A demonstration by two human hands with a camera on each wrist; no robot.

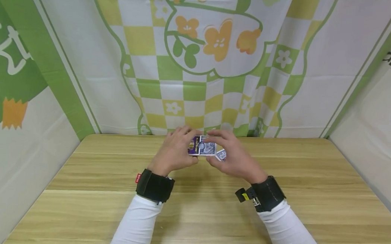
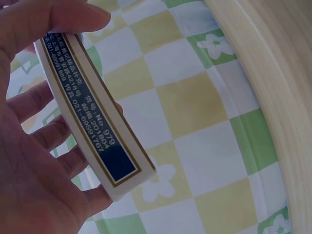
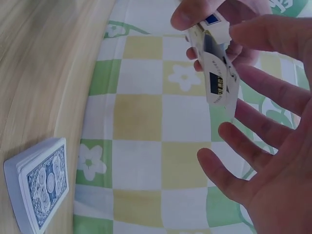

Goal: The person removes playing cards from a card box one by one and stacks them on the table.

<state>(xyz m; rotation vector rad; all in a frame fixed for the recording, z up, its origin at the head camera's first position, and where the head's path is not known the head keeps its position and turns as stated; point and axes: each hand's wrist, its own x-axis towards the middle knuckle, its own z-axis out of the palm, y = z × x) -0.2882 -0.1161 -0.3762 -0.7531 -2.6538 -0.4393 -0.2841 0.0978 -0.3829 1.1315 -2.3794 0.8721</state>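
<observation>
My left hand holds a playing-card box above the table, thumb on one side and fingers on the other. In the left wrist view, the box's dark blue side panel with printed characters faces the camera. My right hand is at the box's right end, its fingers spread. Beside them hangs the box's open white flap; whether they touch it, I cannot tell. A deck of blue-backed cards lies stacked on the table, partly hidden behind my right hand in the head view.
The wooden table runs back to a checked, flower-patterned curtain. Cloth walls stand on the left and right. Both wrists wear black straps.
</observation>
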